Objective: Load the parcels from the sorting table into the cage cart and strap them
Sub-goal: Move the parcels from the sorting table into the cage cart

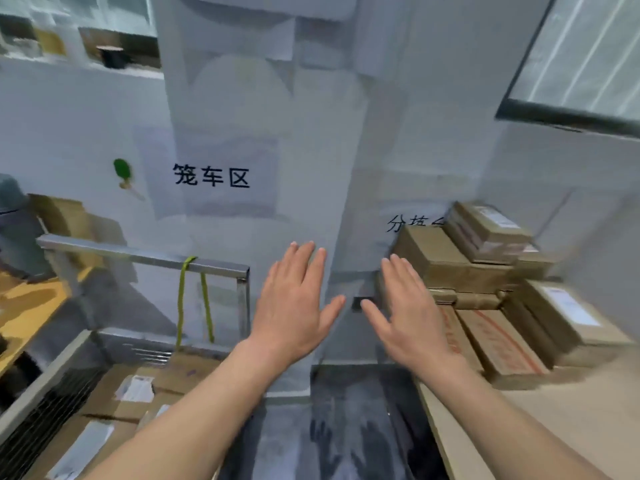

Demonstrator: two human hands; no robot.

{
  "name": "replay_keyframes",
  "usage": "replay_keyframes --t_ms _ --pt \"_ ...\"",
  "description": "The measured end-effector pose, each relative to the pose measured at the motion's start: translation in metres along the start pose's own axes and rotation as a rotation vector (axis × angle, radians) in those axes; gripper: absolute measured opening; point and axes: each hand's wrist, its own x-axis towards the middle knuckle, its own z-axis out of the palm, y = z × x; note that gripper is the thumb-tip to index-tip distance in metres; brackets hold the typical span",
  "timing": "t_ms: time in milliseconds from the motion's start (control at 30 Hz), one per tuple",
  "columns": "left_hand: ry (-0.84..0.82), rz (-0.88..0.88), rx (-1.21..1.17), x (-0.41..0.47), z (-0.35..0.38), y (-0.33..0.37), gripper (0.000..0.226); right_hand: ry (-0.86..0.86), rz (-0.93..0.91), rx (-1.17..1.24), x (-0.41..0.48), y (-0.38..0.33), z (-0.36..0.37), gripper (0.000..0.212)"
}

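stacked parcels [446, 261] hide half the right wall sign [412, 223].

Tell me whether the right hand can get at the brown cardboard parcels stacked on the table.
Probably yes: the open right hand is empty, and nothing stands between it and the brown cardboard parcels.

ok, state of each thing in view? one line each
left hand: open, fingers spread, empty, in the air
right hand: open, fingers spread, empty, in the air
brown cardboard parcels on the sorting table: stacked against the wall, untouched
steel-framed cage cart: partly loaded
flat cardboard parcels in the cart: lying flat, unstrapped
yellow-green strap: looped over the cart's top rail, hanging loose
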Motion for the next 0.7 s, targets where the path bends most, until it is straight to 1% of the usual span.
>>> replay_keyframes --t_ms 167,333,433,567,700 --pt "-0.010 0.159 -0.077 0.057 0.037 0.083 0.071 0.128 0.122 -0.101 -0.014 0.088 -0.068 0.081" --pt "-0.051 0.234 -0.108 0.094 0.077 0.163 0.073 0.213 0.229 -0.167 -0.033 0.173 -0.114 0.080" --pt "-0.080 0.257 -0.114 0.110 0.103 0.203 0.073 0.226 0.299 -0.174 -0.045 0.218 -0.133 0.083" --pt "-0.133 0.277 -0.128 0.122 0.134 0.249 0.072 0.205 0.357 -0.236 -0.059 0.273 -0.150 0.076" --pt "-0.214 0.302 -0.139 0.137 0.167 0.282 0.071 0.203 0.462 -0.235 -0.069 0.321 -0.160 0.074"
